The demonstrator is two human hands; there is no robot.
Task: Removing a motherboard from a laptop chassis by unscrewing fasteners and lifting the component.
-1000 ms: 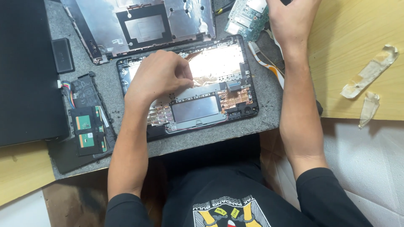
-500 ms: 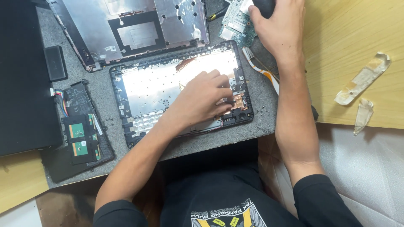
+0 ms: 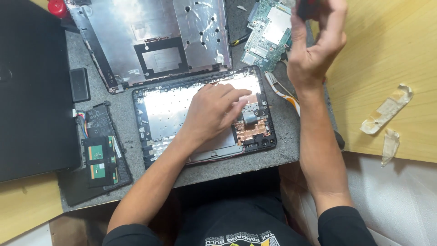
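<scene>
Pressed flat with fingers spread, left hand (image 3: 214, 111) steadies 1 opened laptop base (image 3: 205, 114) lying on the grey mat (image 3: 291, 136), while right hand (image 3: 314, 45) pinches a dark tool (image 3: 307, 7) above; base judged light, stiff, fragile, best held by its rim.

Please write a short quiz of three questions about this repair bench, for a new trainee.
1. True or false: the left hand rests inside the open laptop base.
2. Which lies beyond the laptop base? A) metal cover B) keyboard C) mouse
3. Fill in: the green circuit board lies just below the raised ____ hand.

Key: 1 true; 2 A; 3 right.
</scene>
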